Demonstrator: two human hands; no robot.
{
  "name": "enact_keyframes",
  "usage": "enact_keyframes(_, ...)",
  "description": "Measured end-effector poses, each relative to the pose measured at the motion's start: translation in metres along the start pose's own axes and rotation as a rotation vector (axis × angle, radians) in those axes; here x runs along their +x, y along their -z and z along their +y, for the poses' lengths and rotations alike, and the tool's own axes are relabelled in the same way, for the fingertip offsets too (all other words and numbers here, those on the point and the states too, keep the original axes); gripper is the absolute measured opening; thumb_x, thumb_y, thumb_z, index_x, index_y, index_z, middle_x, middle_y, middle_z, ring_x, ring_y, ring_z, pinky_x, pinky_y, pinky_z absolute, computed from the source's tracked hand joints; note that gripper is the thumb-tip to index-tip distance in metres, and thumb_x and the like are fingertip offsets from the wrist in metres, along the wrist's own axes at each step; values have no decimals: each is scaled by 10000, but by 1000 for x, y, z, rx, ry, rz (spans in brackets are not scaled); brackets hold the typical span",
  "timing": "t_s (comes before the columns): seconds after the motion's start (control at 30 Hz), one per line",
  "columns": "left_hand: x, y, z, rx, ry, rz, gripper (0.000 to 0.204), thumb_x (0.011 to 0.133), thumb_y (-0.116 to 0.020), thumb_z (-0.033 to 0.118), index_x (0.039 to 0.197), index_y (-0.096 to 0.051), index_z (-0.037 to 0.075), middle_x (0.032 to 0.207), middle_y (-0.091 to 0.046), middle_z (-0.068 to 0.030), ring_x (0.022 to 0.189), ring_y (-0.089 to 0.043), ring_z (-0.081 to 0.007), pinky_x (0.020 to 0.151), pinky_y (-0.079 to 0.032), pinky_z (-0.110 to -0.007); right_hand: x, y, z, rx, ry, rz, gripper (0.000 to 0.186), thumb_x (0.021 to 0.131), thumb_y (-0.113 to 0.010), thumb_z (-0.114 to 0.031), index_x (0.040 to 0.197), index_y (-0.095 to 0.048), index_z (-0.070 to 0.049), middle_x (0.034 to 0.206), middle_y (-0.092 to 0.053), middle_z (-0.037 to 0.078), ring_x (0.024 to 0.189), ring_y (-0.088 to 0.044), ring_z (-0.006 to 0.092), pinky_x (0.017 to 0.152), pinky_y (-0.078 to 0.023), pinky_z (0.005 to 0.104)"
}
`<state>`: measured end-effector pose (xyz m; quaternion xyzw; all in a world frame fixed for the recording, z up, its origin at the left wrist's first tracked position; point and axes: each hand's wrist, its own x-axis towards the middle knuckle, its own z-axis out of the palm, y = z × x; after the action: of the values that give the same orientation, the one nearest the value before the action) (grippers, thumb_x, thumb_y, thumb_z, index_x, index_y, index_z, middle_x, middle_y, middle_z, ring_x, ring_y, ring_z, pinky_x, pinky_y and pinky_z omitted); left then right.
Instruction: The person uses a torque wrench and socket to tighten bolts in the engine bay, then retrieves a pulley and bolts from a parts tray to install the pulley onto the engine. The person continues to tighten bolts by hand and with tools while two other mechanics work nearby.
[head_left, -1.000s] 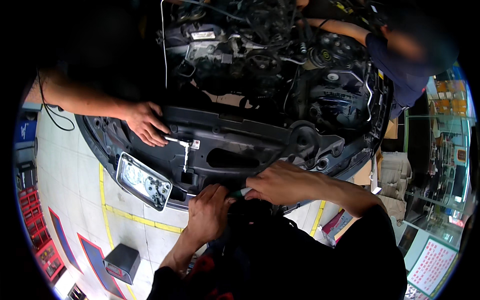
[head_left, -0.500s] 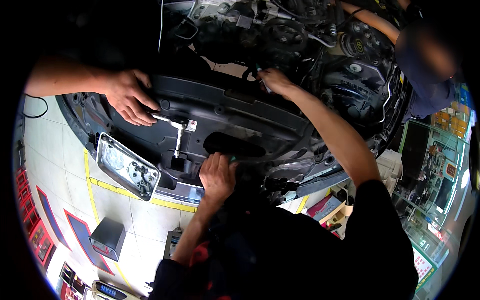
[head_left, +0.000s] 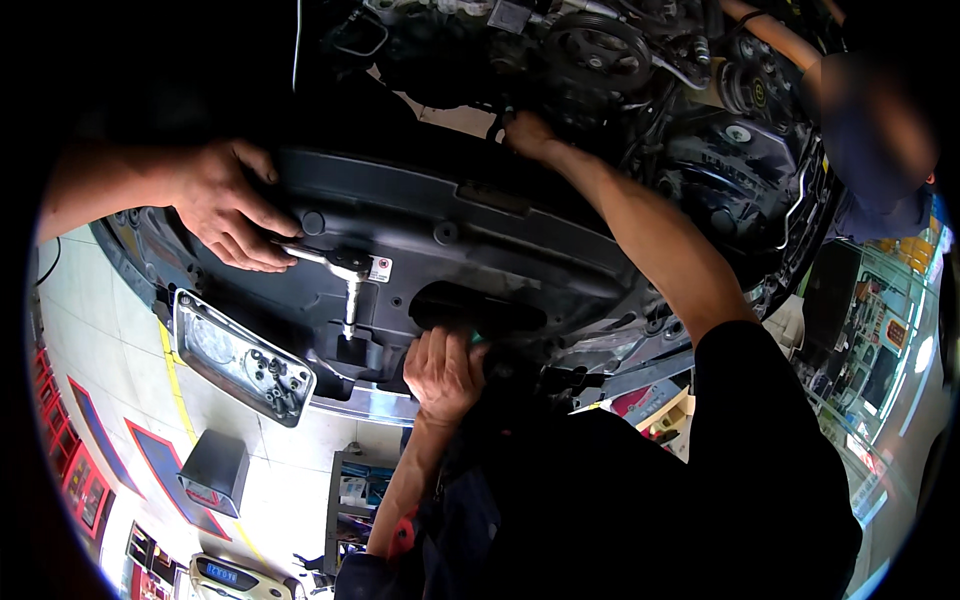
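Note:
My left hand (head_left: 440, 372) is closed around a green object, mostly hidden in its fingers, just below a dark oblong opening (head_left: 470, 300) in the black front panel (head_left: 600, 270). My right hand (head_left: 527, 132) reaches into the engine bay, fingers closed at a dark gap below the pulley (head_left: 598, 52); what it holds is too small to make out. Left of my hands, a co-worker's hand (head_left: 225, 205) grips a ratchet wrench (head_left: 325, 258) with a socket extension (head_left: 352, 305) pointing toward the panel's lower edge. A metal tray (head_left: 240, 350) with bolts sits on the panel's left.
A second person (head_left: 870, 150) leans over the engine bay at right, an arm reaching in. A red tool rack (head_left: 80, 480), a grey box (head_left: 215, 470) and a shelf unit (head_left: 355, 490) stand on the floor below. A glass cabinet (head_left: 880, 350) is at right.
My right hand has moved from beside my left hand up into the engine bay. My left hand has shifted up and right. The view has tilted, raising the engine within the picture.

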<state>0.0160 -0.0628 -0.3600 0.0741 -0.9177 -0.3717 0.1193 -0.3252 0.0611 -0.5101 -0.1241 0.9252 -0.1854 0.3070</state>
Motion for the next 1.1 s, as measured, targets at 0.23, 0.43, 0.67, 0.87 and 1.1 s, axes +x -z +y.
enact_keyframes(0.23,3,4,3,-12,18,-59,204,902,-569,223,943,-595,25,807,-551,-132,655,-544,-316,580,-425,-411,4,1,-1,105,-151,-49,412,947,-463,-342,977,-703,-9,1003,-686,220,938,-662,348,833,-495,441)
enact_keyframes(0.43,2,4,2,-10,15,-68,212,909,-564,230,948,-597,25,816,-555,-133,659,-546,-317,578,-421,-413,2,1,-1,184,-98,-47,445,978,-420,-318,882,-674,34,826,-675,195,743,-636,292,725,-471,433)
enact_keyframes(0.67,3,3,2,-2,6,-55,213,909,-564,228,946,-599,22,822,-558,-136,659,-546,-315,577,-420,-411,-3,11,-11,176,-66,-50,421,953,-444,-304,859,-672,37,845,-673,222,770,-646,302,717,-478,432)
enact_keyframes(0.87,3,5,2,-3,-2,-52,210,907,-572,226,949,-599,22,811,-551,-137,657,-544,-315,579,-423,-408,3,-5,-10,45,-52,163,428,951,-448,-323,895,-662,44,917,-666,257,805,-645,347,749,-481,462)
enact_keyframes(1.1,1,8,4,11,0,-50,172,875,-611,186,940,-583,29,790,-519,-130,677,-543,-326,586,-428,-414,-48,35,-31,373,-158,5,311,994,-451,-266,994,-585,14,747,-599,142,648,-570,247,574,-442,389)
